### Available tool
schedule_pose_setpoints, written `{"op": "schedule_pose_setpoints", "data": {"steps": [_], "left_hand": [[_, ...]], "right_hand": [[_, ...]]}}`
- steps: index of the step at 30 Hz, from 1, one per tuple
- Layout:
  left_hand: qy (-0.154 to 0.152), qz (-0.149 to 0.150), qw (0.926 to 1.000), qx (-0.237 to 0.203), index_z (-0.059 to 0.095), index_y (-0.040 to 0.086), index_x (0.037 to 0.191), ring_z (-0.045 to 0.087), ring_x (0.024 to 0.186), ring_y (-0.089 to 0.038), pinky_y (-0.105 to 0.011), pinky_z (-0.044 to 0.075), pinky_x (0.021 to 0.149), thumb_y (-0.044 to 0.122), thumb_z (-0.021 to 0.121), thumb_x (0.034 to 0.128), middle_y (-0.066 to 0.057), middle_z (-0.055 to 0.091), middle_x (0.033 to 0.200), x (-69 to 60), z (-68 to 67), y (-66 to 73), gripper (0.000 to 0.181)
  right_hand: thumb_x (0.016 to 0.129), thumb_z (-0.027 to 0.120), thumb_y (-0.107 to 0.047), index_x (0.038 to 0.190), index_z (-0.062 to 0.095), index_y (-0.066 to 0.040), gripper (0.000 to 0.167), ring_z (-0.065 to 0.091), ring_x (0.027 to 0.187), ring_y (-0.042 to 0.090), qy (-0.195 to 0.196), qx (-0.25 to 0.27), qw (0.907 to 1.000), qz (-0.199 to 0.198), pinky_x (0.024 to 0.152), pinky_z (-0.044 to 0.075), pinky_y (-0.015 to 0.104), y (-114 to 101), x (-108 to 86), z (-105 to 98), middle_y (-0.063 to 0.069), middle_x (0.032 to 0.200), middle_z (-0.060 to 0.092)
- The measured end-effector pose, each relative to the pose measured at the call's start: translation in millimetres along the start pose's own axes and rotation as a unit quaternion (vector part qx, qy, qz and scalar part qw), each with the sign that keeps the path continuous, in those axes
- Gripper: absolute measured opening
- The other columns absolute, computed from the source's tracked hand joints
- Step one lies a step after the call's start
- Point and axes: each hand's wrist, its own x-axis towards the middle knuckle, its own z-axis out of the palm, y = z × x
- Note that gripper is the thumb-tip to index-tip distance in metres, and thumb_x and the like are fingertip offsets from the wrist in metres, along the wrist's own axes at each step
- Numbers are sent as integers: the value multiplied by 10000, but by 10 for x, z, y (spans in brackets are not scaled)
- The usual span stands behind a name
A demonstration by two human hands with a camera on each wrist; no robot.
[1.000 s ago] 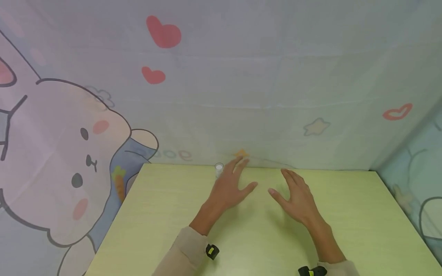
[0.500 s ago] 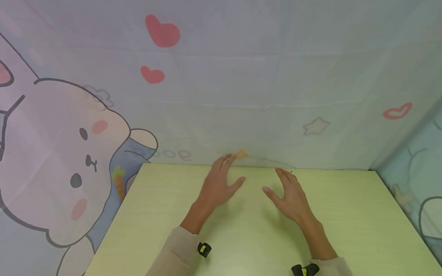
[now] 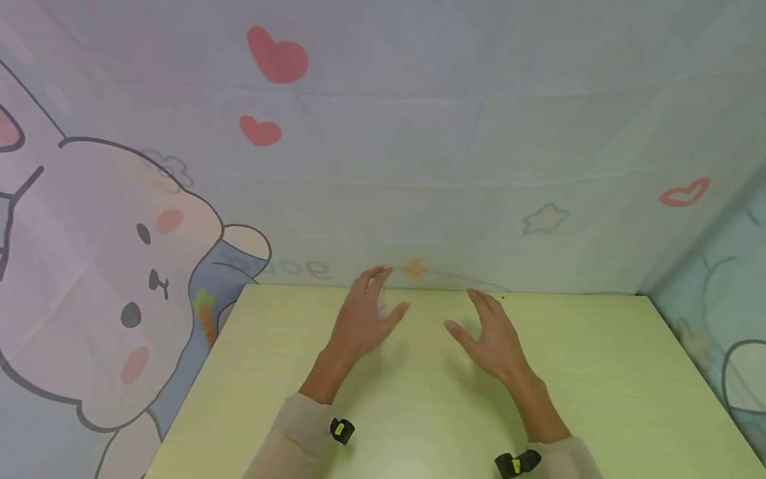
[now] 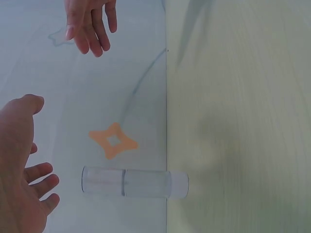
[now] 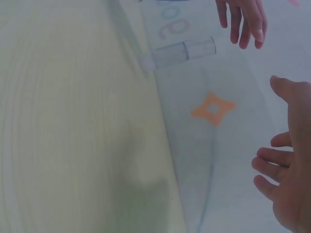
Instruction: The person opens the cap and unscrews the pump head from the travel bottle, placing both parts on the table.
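A clear, slim cylindrical container (image 4: 146, 183) with a whitish base stands near the table's back edge, a dark ring round its middle. My left hand (image 3: 358, 320) hovers beside it, thumb and fingers spread, and hides most of it in the head view; only a sliver of the container (image 3: 381, 303) shows past the palm. In the right wrist view the whole container (image 5: 170, 56) is visible. Farther right, my right hand (image 3: 493, 342) is held above the table, thumb apart from the fingers, with nothing in it. Neither hand appears to touch the container.
The pale yellow table (image 3: 419, 412) reaches back to a printed cloth (image 3: 383, 166) hanging as a wall. A rabbit print (image 3: 114, 266) covers its left part. Another stretch of cloth (image 3: 742, 299) runs along the right side. Dark straps with cameras sit at both wrists.
Both hands have drifted left in the head view, keeping their spread shape. The container, first seen left of my left hand, now shows between its thumb and fingers.
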Motion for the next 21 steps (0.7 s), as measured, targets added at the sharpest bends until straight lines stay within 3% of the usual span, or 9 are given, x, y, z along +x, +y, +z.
{"op": "schedule_pose_setpoints", "data": {"steps": [12, 21], "left_hand": [[-21, -124, 9985, -534, 413, 158, 1612, 395, 1497, -296, -548, 449, 1127, 454, 609, 1063, -37, 381, 1634, -75, -151, -234, 654], [-87, -284, 9980, -555, 211, 183, 1700, 371, 1515, -343, -581, 421, 1152, 452, 569, 1083, -116, 341, 1664, -114, -155, -344, 762]], "right_hand": [[1024, 662, -514, 1598, 413, -17, 799, 426, 1465, 425, 69, 103, 9999, -102, 1133, 392, 650, -36, 105, 93, 195, 1610, 431], [1027, 671, -485, 1574, 434, 12, 777, 418, 1464, 418, 14, 154, 9998, -157, 1154, 380, 624, -132, 192, 142, 221, 1580, 449]]}}
